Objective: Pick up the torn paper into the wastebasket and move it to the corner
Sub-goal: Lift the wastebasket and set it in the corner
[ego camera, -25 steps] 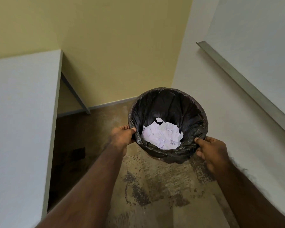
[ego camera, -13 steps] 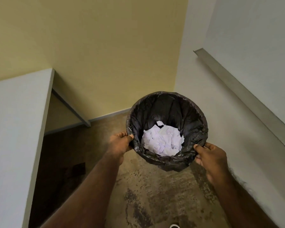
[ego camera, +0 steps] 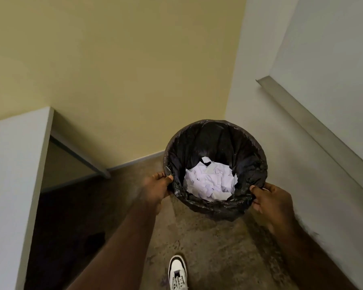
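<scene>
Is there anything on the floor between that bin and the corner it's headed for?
Nothing visible. The wastebasket, held at its rim by the left hand and right hand, hides part of the floor toward the corner; the visible part is bare.

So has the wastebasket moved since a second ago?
Yes. The wastebasket has moved forward, closer to the wall corner; both hands grip its rim.

1. One wastebasket (ego camera: 216,208), one black bag liner (ego camera: 214,141) in it.
2. Torn paper (ego camera: 210,183): a whole heap of white scraps, way too many and too jumbled to count.
3. Two hands, left hand (ego camera: 157,187) and right hand (ego camera: 270,200), one on each side of the rim.
4. One white-and-black shoe (ego camera: 177,273).
5. One white table (ego camera: 11,174).
</scene>
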### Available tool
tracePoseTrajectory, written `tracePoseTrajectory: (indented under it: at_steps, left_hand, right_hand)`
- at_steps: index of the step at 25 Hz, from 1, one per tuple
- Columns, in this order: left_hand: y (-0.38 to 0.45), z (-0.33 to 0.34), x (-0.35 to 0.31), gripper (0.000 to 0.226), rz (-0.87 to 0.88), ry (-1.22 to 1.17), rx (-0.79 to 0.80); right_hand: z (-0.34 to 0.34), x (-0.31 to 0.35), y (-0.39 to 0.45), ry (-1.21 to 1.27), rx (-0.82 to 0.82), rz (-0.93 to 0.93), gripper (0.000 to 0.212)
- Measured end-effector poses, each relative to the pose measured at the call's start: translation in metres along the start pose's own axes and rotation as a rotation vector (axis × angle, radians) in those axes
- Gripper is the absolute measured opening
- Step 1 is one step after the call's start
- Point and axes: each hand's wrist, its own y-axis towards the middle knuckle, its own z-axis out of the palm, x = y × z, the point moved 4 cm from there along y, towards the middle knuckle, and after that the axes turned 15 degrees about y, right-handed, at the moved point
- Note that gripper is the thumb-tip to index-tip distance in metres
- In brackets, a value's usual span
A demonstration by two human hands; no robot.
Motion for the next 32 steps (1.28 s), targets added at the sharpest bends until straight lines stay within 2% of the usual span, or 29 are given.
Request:
tracePoseTrajectory:
  at_steps: [6,11,20,24,32]
  left_hand:
    - [0.107,0.000,-0.035,0.016,0.026,0.041,0.088]
    - [0.177,0.019,-0.047,0.019,0.032,0.074,0.172]
    - [0.276,0.075,-0.040,0.021,0.015,0.143,0.204]
    - [0.321,0.101,-0.043,0.023,-0.037,0.192,0.193]
    - [0.425,0.157,0.006,0.024,-0.131,0.307,0.207]
  right_hand:
    - [0.062,-0.010,0.060,-0.031,-0.075,-0.025,0.036]
    - [0.085,-0.021,0.109,-0.045,-0.124,-0.008,0.045]
    - [0.099,-0.057,0.215,-0.077,-0.183,0.047,0.047]
    - [0.109,-0.075,0.268,-0.115,-0.150,0.088,0.047]
    - [0.117,-0.143,0.382,-0.188,-0.174,0.047,0.045]
